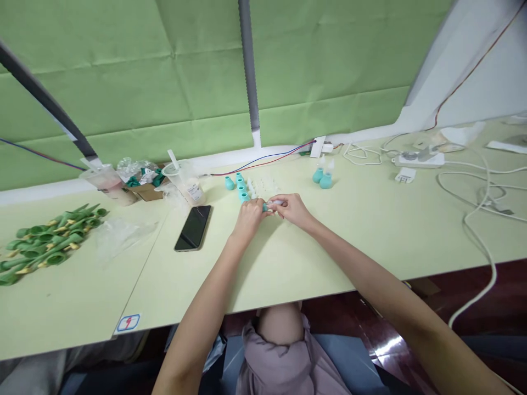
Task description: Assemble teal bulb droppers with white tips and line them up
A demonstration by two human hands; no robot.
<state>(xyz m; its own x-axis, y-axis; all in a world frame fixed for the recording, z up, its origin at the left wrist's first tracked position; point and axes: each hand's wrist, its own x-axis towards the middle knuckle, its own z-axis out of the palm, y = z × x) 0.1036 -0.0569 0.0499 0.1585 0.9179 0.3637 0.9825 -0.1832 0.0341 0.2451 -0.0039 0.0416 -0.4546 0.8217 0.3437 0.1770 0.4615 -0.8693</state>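
Note:
My left hand (248, 217) is closed around a small teal bulb-shaped piece (265, 207), mostly covered by the fingers. My right hand (295, 210) pinches a slim whitish tube-like piece (276, 202), its end against the teal piece. Whether the two are joined cannot be made out. Just beyond my left hand several teal bulbs (241, 188) with open necks stand in a row, one bulb (229, 182) apart to the left. Beside them lie several small translucent white parts (263, 185). Farther right stand two teal bulbs (325, 181) topped with clear tips.
A black phone (193, 228) lies left of my hands. Behind it are a plastic cup (187, 184) with a straw, another cup (109, 185) and a cardboard box (147, 191). Green horn-shaped pieces (49, 238) are heaped far left. A power strip (419, 159) and white cables occupy the right.

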